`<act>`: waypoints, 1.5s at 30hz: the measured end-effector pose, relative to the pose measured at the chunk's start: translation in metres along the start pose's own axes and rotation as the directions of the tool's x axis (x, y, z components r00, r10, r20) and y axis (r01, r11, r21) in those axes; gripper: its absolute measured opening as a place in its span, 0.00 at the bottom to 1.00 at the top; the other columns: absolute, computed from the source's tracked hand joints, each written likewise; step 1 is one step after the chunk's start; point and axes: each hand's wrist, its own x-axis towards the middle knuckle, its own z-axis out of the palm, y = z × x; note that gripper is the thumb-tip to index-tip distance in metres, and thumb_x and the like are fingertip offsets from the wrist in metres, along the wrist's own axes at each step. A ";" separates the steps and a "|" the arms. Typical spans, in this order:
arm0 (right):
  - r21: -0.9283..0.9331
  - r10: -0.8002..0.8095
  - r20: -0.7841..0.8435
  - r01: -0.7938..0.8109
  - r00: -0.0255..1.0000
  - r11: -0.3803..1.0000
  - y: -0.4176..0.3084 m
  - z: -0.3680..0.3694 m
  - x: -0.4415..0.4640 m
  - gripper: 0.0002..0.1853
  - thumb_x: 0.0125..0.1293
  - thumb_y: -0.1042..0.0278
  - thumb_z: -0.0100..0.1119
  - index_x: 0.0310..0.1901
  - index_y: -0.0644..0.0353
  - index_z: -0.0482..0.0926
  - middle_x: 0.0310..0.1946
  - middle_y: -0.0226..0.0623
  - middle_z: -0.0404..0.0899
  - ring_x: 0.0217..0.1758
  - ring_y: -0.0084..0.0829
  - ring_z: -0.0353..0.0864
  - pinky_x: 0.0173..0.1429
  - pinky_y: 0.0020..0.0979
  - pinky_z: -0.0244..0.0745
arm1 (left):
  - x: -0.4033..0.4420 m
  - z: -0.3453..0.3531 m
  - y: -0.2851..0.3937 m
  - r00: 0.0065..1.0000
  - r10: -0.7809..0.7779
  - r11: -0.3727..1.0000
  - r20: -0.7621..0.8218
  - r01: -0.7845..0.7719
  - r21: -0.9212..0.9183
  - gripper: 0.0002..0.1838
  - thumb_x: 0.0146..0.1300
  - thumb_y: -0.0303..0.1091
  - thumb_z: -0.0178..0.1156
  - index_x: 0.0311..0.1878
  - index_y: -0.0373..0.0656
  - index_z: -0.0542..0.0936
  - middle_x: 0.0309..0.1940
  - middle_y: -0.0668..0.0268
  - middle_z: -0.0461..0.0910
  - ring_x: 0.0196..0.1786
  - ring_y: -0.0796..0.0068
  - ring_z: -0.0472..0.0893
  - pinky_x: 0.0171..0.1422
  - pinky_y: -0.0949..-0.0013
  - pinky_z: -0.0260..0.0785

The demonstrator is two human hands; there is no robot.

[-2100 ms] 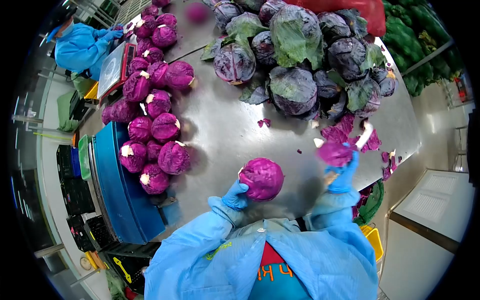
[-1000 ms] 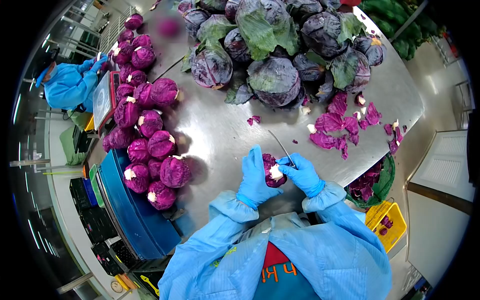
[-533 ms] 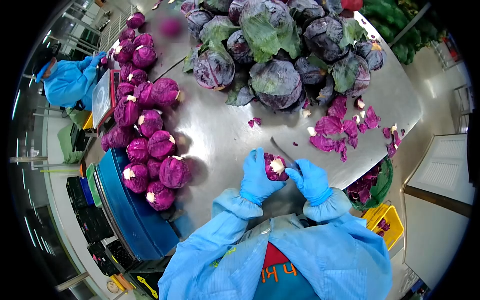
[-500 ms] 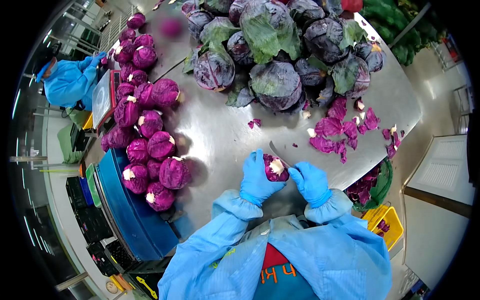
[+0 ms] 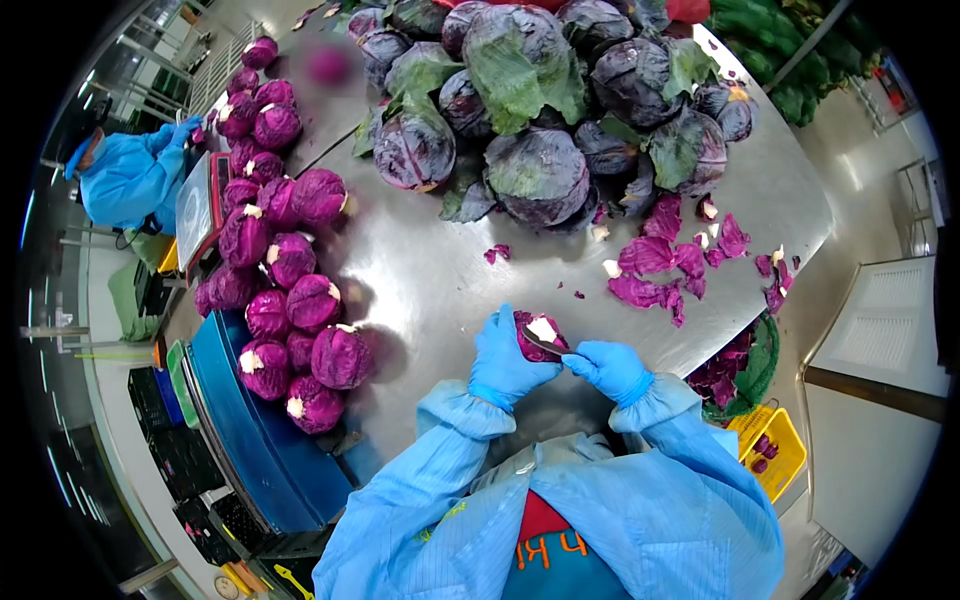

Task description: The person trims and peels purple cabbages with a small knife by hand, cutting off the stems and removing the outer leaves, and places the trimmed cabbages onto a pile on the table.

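My left hand, in a blue glove, is wrapped round a small purple cabbage with its pale cut stem facing up. In my right hand, also gloved, is a knife whose dark blade lies across the cabbage beside the white stem. Both hands are above the near part of the metal table. Torn purple leaves and white stem bits lie to the right, beyond my right hand.
Untrimmed cabbages are heaped at the back. Trimmed cabbages line the left side, near a scale and a blue bin. A co-worker stands far left. A green basket and yellow crate are at right.
The knife has come down from behind the cabbage to lie across its top. Earlier, my left hand held a larger cabbage while my right hand was over the leaf scraps. The view has shifted slightly.
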 end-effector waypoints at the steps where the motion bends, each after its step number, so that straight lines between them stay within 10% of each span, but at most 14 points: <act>1: -0.035 0.001 -0.002 -0.001 1.000 0.999 0.000 -0.001 0.004 0.23 0.67 0.40 0.52 0.28 0.52 0.78 0.26 0.39 0.78 0.31 0.45 0.79 0.35 0.43 0.73 | 0.002 -0.001 0.001 1.000 -0.001 1.000 0.012 0.001 0.000 0.47 0.32 0.54 0.76 0.53 0.33 0.68 0.47 0.48 0.74 0.50 0.46 0.75 0.54 0.50 0.70; 11: -0.233 0.216 -0.173 -0.253 0.961 0.939 -0.007 -0.005 0.045 0.32 0.69 0.33 0.40 0.30 0.55 0.80 0.29 0.46 0.80 0.34 0.50 0.81 0.39 0.49 0.73 | 0.008 0.004 0.004 0.997 -0.033 0.999 0.073 0.030 0.043 0.46 0.29 0.52 0.79 0.51 0.37 0.71 0.48 0.49 0.74 0.52 0.47 0.75 0.57 0.50 0.67; 14: -0.011 0.325 -0.238 -0.337 0.916 0.942 0.029 -0.029 0.073 0.33 0.70 0.34 0.42 0.31 0.59 0.82 0.27 0.47 0.82 0.33 0.46 0.83 0.41 0.44 0.76 | -0.010 0.008 0.007 0.988 0.114 0.984 0.099 -0.127 0.126 0.57 0.30 0.52 0.81 0.63 0.34 0.64 0.58 0.46 0.66 0.61 0.43 0.67 0.66 0.44 0.57; 18: 0.455 0.341 0.128 -0.360 0.931 0.814 0.005 -0.045 0.046 0.31 0.69 0.38 0.51 0.30 0.64 0.83 0.24 0.37 0.82 0.29 0.30 0.81 0.42 0.33 0.75 | -0.022 0.003 0.002 0.994 0.109 0.993 0.010 -0.110 0.043 0.59 0.33 0.52 0.81 0.67 0.32 0.61 0.60 0.44 0.65 0.64 0.44 0.65 0.69 0.51 0.57; 27: 0.051 0.000 -0.003 0.000 1.000 0.999 -0.001 0.022 -0.001 0.27 0.69 0.38 0.47 0.26 0.55 0.77 0.24 0.42 0.78 0.31 0.48 0.79 0.37 0.47 0.73 | -0.024 0.013 -0.043 0.991 0.124 0.974 -0.060 -0.133 -0.184 0.60 0.36 0.54 0.79 0.69 0.33 0.59 0.63 0.46 0.64 0.66 0.44 0.64 0.69 0.50 0.58; 33: 0.284 -0.148 0.187 0.091 0.971 0.954 0.018 0.014 0.021 0.27 0.70 0.39 0.47 0.25 0.54 0.78 0.21 0.37 0.80 0.25 0.42 0.80 0.35 0.41 0.75 | -0.021 0.012 -0.041 0.993 0.116 0.973 -0.031 -0.119 -0.196 0.60 0.36 0.54 0.79 0.70 0.33 0.58 0.63 0.45 0.64 0.65 0.44 0.64 0.68 0.50 0.59; 45: 0.075 0.104 0.309 -0.133 0.946 0.988 -0.006 0.001 0.042 0.35 0.70 0.32 0.36 0.26 0.54 0.81 0.21 0.36 0.81 0.27 0.41 0.82 0.40 0.40 0.76 | -0.014 0.014 -0.026 0.999 0.010 0.991 -0.047 -0.016 -0.137 0.59 0.35 0.52 0.79 0.68 0.33 0.60 0.59 0.48 0.68 0.62 0.48 0.68 0.67 0.52 0.61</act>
